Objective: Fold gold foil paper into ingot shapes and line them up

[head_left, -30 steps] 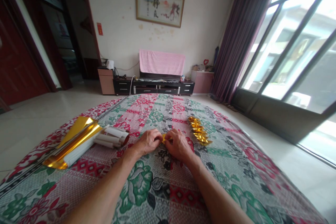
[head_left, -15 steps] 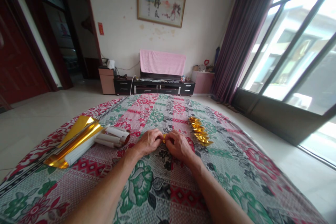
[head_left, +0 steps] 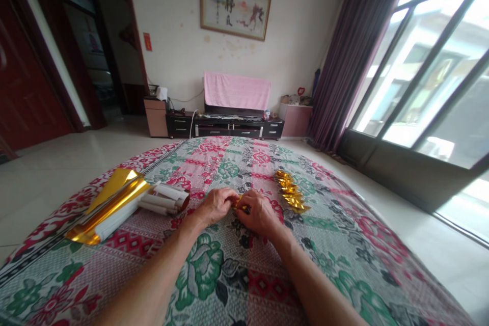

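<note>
A small piece of gold foil paper (head_left: pixel 239 200) is pinched between my two hands, just above the patterned cloth. My left hand (head_left: pixel 217 206) closes its thumb and fingers on the left end of the foil. On the other side, my right hand (head_left: pixel 259 211) has its fingers curled over the foil, hiding most of it. To the right lies a row of folded gold foil pieces (head_left: pixel 291 191), overlapping one another. Gold foil sheets (head_left: pixel 128 196) rest on the left, partly rolled, beside several white paper rolls (head_left: pixel 164 198).
A floral tablecloth (head_left: pixel 229 170) covers the round table under my hands. Beyond it stand a low black cabinet (head_left: pixel 237 126) and something draped with a pink cloth (head_left: pixel 237 90). A purple curtain (head_left: pixel 344 56) and large windows (head_left: pixel 428 66) are on the right.
My right hand has shifted slightly left and turned over the foil, its fingers now closer to my left fingertips. My left hand stays nearly in place.
</note>
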`<action>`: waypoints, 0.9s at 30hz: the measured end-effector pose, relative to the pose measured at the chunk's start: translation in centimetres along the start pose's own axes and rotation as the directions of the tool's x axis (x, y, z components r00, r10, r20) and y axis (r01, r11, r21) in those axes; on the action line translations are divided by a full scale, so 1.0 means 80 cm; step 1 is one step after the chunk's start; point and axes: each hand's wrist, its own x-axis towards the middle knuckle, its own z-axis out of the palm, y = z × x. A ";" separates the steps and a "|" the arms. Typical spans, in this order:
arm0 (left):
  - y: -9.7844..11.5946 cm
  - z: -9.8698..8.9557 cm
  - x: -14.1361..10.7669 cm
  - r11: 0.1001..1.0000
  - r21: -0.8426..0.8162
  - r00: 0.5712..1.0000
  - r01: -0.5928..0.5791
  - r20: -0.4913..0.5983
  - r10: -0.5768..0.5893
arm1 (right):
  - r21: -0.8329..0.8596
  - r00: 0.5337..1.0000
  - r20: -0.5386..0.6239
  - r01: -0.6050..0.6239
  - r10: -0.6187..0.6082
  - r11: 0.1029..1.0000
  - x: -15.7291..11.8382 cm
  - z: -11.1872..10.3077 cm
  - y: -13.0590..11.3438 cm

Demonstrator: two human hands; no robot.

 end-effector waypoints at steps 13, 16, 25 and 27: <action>-0.002 0.001 0.001 1.000 -0.006 1.000 0.004 -0.006 -0.004 | -0.107 0.999 -0.021 -0.027 0.025 0.994 0.001 0.002 -0.002; 0.001 0.000 0.001 1.000 -0.013 1.000 0.010 -0.003 -0.010 | -0.178 0.999 -0.033 0.001 -0.007 0.984 0.002 -0.003 -0.005; 0.003 0.000 0.002 1.000 -0.020 1.000 0.008 -0.002 -0.008 | -0.147 0.999 0.033 0.021 -0.017 0.989 0.001 -0.002 -0.006; 0.000 0.002 0.002 1.000 -0.008 1.000 -0.003 -0.008 0.003 | -0.126 1.000 0.011 -0.004 0.005 0.992 0.001 0.000 -0.007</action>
